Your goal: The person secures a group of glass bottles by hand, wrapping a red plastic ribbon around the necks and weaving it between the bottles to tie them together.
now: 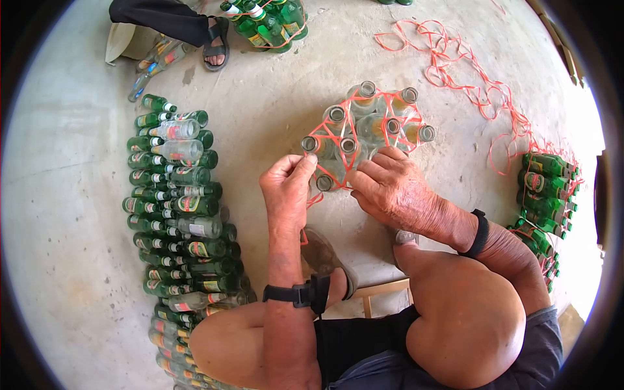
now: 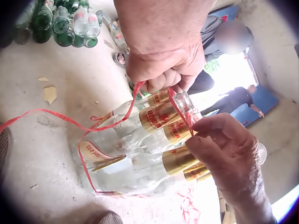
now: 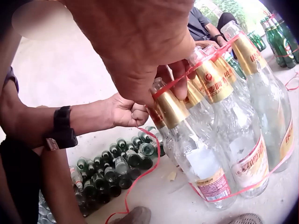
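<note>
Several clear glass bottles (image 1: 374,127) with gold neck labels stand upright in a bundle on the floor. Red plastic strapping twine (image 1: 338,138) criss-crosses between their necks, and another loop circles them low down in the right wrist view. At the bundle's near left corner, my left hand (image 1: 286,185) pinches the twine between thumb and curled fingers; a loose tail (image 3: 156,163) hangs from it. My right hand (image 1: 393,188) grips a stretch of twine at the near right necks. In the left wrist view, a taut piece of twine (image 2: 181,112) runs between both hands.
A long stack of mostly green bottles (image 1: 195,205) lies on the left. Tied green bundles stand at the back (image 1: 270,26) and right (image 1: 546,185). Loose twine (image 1: 478,84) is strewn at the back right. A person's sandalled foot (image 1: 216,49) is near the back bundle.
</note>
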A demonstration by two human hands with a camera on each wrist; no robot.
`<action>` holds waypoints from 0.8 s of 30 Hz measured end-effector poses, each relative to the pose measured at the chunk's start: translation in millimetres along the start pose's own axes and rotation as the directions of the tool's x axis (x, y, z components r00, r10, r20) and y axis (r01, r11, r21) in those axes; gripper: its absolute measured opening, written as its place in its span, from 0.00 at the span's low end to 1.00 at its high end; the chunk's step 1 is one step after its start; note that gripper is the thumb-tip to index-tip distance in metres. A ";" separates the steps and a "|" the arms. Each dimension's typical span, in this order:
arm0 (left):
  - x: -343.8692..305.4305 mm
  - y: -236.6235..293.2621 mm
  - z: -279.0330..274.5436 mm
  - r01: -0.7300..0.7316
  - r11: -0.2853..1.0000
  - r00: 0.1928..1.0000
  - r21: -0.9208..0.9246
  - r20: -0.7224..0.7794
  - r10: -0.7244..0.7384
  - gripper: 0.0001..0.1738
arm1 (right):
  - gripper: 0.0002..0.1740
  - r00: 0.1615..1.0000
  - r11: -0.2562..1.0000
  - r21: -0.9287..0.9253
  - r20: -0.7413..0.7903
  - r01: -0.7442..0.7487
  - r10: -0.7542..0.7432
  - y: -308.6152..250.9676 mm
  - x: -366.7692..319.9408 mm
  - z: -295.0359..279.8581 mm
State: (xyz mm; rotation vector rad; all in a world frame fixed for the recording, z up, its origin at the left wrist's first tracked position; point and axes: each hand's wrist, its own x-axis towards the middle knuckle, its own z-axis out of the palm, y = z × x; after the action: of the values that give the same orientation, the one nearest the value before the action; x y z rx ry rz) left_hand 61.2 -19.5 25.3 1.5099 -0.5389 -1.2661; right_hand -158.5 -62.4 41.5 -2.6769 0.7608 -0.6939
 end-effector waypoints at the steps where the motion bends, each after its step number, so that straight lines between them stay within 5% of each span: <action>1: 0.9 0.2 1.0 -0.010 1.000 1.000 0.003 -0.001 0.010 0.09 | 0.12 1.000 1.000 0.004 -0.014 -0.007 0.007 -0.1 0.1 0.4; 7: -1.9 8.8 12.4 -0.061 0.998 0.998 0.003 -0.010 0.061 0.09 | 0.12 0.994 0.992 0.069 0.005 -0.105 0.105 -3.7 5.2 -5.9; 24: 5.8 25.5 29.4 -0.014 0.995 0.995 0.103 -0.100 0.025 0.09 | 0.14 0.999 0.999 0.009 -0.004 -0.054 0.054 -2.4 4.3 0.6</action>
State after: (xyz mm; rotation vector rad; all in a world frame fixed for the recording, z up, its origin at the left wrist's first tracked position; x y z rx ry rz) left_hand 43.6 -45.8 48.6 1.6412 -0.5579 -1.1547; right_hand -154.1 -62.7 43.5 -2.6374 0.8259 -0.6875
